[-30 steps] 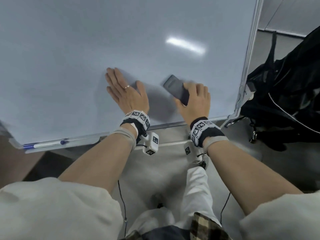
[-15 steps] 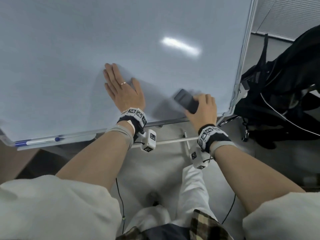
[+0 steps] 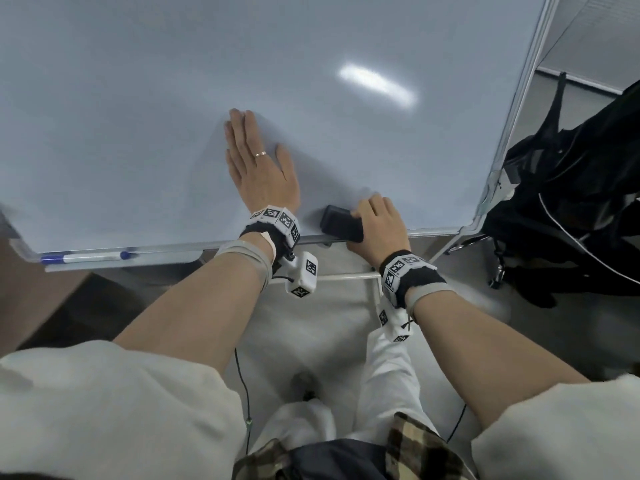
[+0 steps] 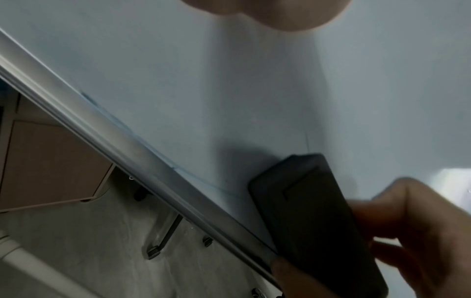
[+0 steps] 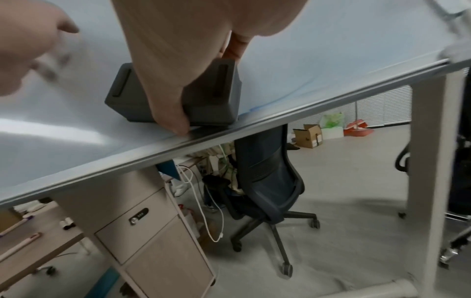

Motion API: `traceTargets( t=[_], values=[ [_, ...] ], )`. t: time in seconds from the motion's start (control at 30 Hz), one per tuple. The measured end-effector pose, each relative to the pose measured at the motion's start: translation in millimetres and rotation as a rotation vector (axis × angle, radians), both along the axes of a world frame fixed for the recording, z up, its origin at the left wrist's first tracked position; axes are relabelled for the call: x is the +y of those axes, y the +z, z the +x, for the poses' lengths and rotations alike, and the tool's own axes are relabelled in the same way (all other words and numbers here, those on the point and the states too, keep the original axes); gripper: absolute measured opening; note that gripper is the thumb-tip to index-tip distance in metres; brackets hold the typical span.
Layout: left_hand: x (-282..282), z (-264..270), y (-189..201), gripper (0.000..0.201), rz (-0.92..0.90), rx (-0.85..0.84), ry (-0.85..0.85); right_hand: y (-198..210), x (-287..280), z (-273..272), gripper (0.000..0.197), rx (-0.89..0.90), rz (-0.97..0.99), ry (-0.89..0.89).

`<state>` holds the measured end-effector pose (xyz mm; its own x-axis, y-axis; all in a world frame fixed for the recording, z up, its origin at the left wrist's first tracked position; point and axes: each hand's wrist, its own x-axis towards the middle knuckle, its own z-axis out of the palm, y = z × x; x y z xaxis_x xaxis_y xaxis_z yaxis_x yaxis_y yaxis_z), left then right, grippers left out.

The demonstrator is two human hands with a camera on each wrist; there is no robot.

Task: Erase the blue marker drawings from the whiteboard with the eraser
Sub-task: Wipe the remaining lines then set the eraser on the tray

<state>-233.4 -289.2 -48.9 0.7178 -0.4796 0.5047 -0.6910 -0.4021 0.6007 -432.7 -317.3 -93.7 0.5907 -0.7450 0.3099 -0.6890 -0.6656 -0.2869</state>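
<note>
The whiteboard [image 3: 138, 98] fills the head view and looks wiped. My right hand [image 3: 375, 225] grips the dark grey eraser [image 3: 341, 223] and holds it against the board's bottom edge. In the right wrist view the eraser [image 5: 211, 96] sits on the lower frame, and a faint blue marker trace [image 5: 288, 96] runs along the edge to its right. My left hand [image 3: 258, 168] lies flat on the board with straight fingers, just left of the eraser. The left wrist view shows the eraser [image 4: 313, 217] beside the board's frame [image 4: 127, 151].
A blue marker [image 3: 86, 258] lies on the tray at the lower left of the board. A black bag and cables [image 3: 571, 202] sit right of the board. Under the board stand an office chair [image 5: 267, 181] and a drawer cabinet [image 5: 153, 242].
My right hand has slid the eraser down and leftwards from mid-board to the bottom edge. The left hand has stayed flat in the same place.
</note>
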Motion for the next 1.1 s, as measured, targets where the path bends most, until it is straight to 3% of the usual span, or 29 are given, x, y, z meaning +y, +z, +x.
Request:
traceTargets(
  t=[0.13,0.23,0.37,0.57,0.7,0.8,1.1],
  values=[
    [12,19,-4,0.065,0.013,0.030,0.027,17,-2,34,0.051,-0.031,-0.030,0.085],
    [15,21,-6,0.064,0.021,0.028,0.049,33,-11,41,0.045,-0.074,-0.068,0.047],
    [5,16,-3,0.063,-0.002,0.045,0.065,32,-27,1,0.046,-0.118,-0.103,-0.092],
    [-11,-10,-6,0.065,0.019,0.048,0.225,32,-28,-33,0.053,0.044,-0.026,-0.157],
    [-16,-10,-9,0.063,0.017,0.019,0.249,16,-29,-93,0.052,0.092,-0.040,-0.420],
    [-16,-10,-10,0.063,-0.012,0.018,0.265,5,-28,-106,0.055,0.138,-0.052,-0.508],
    [-10,-6,-13,0.061,0.012,0.012,0.248,-13,-12,-74,0.050,0.081,-0.082,-0.385]
  ],
)
